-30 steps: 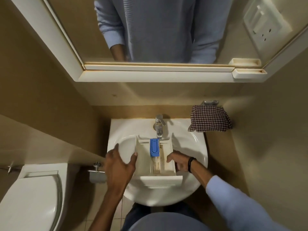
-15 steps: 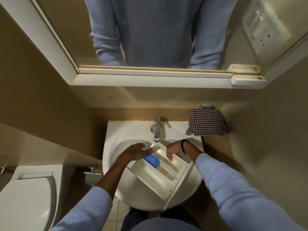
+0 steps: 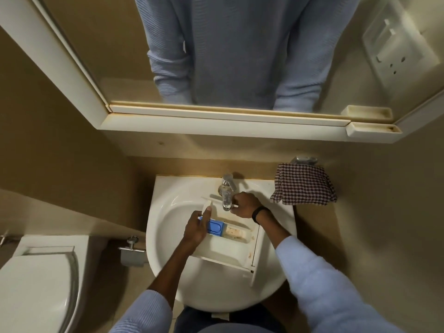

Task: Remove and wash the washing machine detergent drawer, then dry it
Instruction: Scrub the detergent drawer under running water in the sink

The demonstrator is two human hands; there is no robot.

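The right hand [image 3: 243, 205] has its fingers closed around the tap [image 3: 226, 192], just right of the spout at frame centre. The left hand [image 3: 197, 226] clamps the drawer [image 3: 227, 248] at its left end, beside the blue insert [image 3: 215, 227]. The drawer lies in the sink [image 3: 168, 212], long axis running lower right to upper left, its far corner under the spout. Water next, I'd guess.

White sink [image 3: 168, 227] w/ detergent drawer [image 3: 230, 251] lying inside.
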